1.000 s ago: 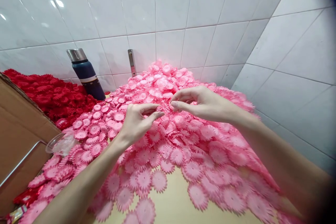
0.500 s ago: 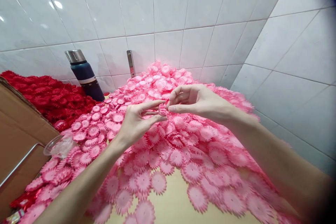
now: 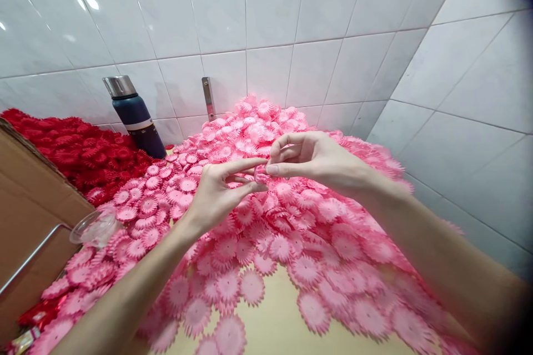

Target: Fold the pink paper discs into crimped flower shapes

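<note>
Near the middle of the view, my left hand (image 3: pixel 222 188) holds a small pink piece (image 3: pixel 261 174) between its thumb and fingers. From the right, my right hand (image 3: pixel 308 158) meets that piece with thumb and forefinger pinched together. What sits inside this pinch is too small to make out. Both hands are over a large heap of pink scalloped paper discs (image 3: pixel 308 272), which spreads from the wall down to the pale yellow table (image 3: pixel 270 316).
Behind the heap stands a dark blue bottle (image 3: pixel 139 122) against the tiled wall (image 3: pixel 270 5), beside a red petal pile (image 3: pixel 75 144). At left are a cardboard box (image 3: pixel 33 222) and a clear plastic cup (image 3: pixel 94 227). A metal bracket (image 3: pixel 208 99) is on the wall.
My right thumb and forefinger have closed in slightly on the pink piece. My left hand has shifted a little to the right; the view has moved slightly.
</note>
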Motion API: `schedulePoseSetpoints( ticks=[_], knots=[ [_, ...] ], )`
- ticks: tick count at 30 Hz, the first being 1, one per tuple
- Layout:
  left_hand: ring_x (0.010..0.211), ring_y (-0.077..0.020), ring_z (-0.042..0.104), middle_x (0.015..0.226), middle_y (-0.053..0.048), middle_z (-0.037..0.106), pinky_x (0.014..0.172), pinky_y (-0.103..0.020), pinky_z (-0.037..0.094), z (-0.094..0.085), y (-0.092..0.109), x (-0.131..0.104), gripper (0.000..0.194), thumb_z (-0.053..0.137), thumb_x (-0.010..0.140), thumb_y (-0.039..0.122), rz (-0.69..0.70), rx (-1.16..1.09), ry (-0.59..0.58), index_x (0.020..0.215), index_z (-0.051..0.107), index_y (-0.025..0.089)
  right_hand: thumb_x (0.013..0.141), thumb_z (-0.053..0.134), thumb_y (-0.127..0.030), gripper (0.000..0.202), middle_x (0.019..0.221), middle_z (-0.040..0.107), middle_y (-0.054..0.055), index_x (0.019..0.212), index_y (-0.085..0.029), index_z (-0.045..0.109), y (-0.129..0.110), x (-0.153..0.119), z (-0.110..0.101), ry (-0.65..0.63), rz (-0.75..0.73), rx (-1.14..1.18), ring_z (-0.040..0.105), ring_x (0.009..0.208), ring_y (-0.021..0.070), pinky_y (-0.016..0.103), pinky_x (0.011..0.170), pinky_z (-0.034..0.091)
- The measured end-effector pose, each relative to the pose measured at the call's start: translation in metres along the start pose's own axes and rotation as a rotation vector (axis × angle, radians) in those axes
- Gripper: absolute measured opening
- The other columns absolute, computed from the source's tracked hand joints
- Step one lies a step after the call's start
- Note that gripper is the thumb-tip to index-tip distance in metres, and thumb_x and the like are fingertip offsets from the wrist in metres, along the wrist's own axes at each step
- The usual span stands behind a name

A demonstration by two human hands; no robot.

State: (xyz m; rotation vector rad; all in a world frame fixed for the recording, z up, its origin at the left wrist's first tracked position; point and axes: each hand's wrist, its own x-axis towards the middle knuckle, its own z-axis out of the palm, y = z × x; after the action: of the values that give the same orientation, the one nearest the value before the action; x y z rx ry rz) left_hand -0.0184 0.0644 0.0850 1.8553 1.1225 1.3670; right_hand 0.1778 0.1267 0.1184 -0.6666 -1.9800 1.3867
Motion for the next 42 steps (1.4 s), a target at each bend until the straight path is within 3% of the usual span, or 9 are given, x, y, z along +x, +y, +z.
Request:
schedulePoseSetpoints(
  ticks=[10,16,23,27,32,37,42],
  knots=[
    [0.086,-0.0208,0.074,0.106,-0.008,0.076,0.081,-0.033,0.063,0.002,0.0,0.0,0.038,0.076,0.075,0.017,-0.041,-0.01,0.034,0.113,0.071,0.018,0.067,0.078,-0.019,0.029,0.074,0.064,0.001,0.08,-0.02,0.053,0.005,0.003,0.002,0.054,0.012,0.008,0.062,0.071,0.0156,0.031,0.067,0.049],
    [0.084,-0.0205,0.074,0.1,-0.007,0.077,0.082,-0.034,0.063,0.007,0.003,0.001,0.037,0.081,0.07,0.019,-0.053,-0.074,0.131,0.106,0.073,0.016,0.073,0.068,-0.015,0.022,0.079,0.065,0.003,0.079,-0.02,0.048,0.018,0.008,0.0,0.081,-0.011,-0.052,0.06,0.07,0.015,0.031,0.064,0.049],
    [0.091,-0.0182,0.072,0.108,-0.005,0.075,0.085,-0.029,0.062,-0.008,0.005,0.006,0.033,0.078,0.073,0.017,0.034,-0.058,0.31,0.106,0.072,0.017,0.072,0.061,-0.018,0.012,0.076,0.06,0.002,0.079,-0.019,0.052,0.048,0.014,-0.023,0.183,0.032,-0.383,0.057,0.065,0.0129,0.027,0.056,0.045],
    [0.087,-0.0188,0.073,0.106,-0.007,0.075,0.083,-0.032,0.062,-0.01,0.004,0.006,0.038,0.079,0.072,0.018,-0.036,-0.006,0.171,0.109,0.072,0.017,0.07,0.07,-0.027,0.021,0.073,0.066,0.004,0.085,-0.018,0.059,0.044,0.01,-0.032,0.095,0.124,-0.474,0.058,0.06,0.0147,0.028,0.053,0.043],
    [0.085,-0.0194,0.074,0.102,-0.009,0.077,0.085,-0.035,0.062,0.009,-0.012,-0.003,0.041,0.074,0.076,0.017,-0.121,-0.055,-0.038,0.117,0.069,0.017,0.077,0.068,-0.041,0.025,0.061,0.065,0.002,0.087,-0.018,0.063,0.021,0.005,-0.024,0.098,0.14,-0.594,0.055,0.05,0.0136,0.027,0.047,0.037],
    [0.085,-0.022,0.074,0.099,-0.009,0.077,0.083,-0.038,0.062,0.021,-0.032,-0.009,0.039,0.072,0.076,0.016,-0.152,-0.068,-0.031,0.114,0.071,0.018,0.079,0.068,-0.035,0.018,0.07,0.07,0.004,0.086,-0.019,0.063,0.013,0.003,-0.02,-0.059,0.136,-0.396,0.065,0.064,0.017,0.029,0.055,0.044],
    [0.086,-0.0227,0.074,0.101,-0.009,0.077,0.084,-0.039,0.062,0.023,-0.038,-0.01,0.04,0.074,0.074,0.016,-0.161,-0.045,-0.019,0.114,0.071,0.018,0.075,0.073,-0.03,0.022,0.08,0.072,0.006,0.084,-0.019,0.057,0.019,0.005,-0.018,-0.137,0.141,-0.27,0.068,0.076,0.02,0.033,0.066,0.049]
  ],
)
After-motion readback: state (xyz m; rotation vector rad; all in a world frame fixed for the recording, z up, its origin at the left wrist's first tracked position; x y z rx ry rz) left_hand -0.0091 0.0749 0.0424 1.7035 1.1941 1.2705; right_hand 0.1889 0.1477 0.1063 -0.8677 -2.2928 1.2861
